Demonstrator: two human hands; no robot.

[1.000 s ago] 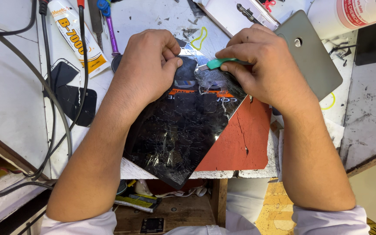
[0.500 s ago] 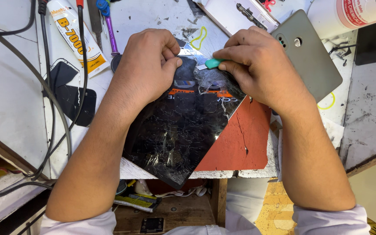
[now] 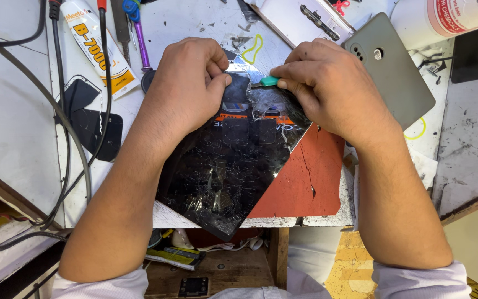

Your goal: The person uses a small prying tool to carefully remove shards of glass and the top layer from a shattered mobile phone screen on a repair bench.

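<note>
A large black tablet screen (image 3: 225, 177) with badly cracked glass lies tilted on a red mat (image 3: 305, 182). My left hand (image 3: 189, 83) presses down on its upper left corner, fingers curled at the top edge. My right hand (image 3: 333, 88) pinches a small green pry tool (image 3: 266, 82), whose tip sits at the screen's top edge, next to my left fingertips. Loose clear film or glass is lifting near the tool.
A grey phone back cover (image 3: 394, 72) lies to the right. A glue tube (image 3: 92, 44), black cables (image 3: 73, 138), a broken black phone glass (image 3: 92, 124) and a purple-handled tool (image 3: 139, 39) lie on the left. A white bottle (image 3: 449, 16) stands at the top right.
My right hand has slid the green tool slightly left and up along the screen's top edge. My left hand keeps its hold on the corner.
</note>
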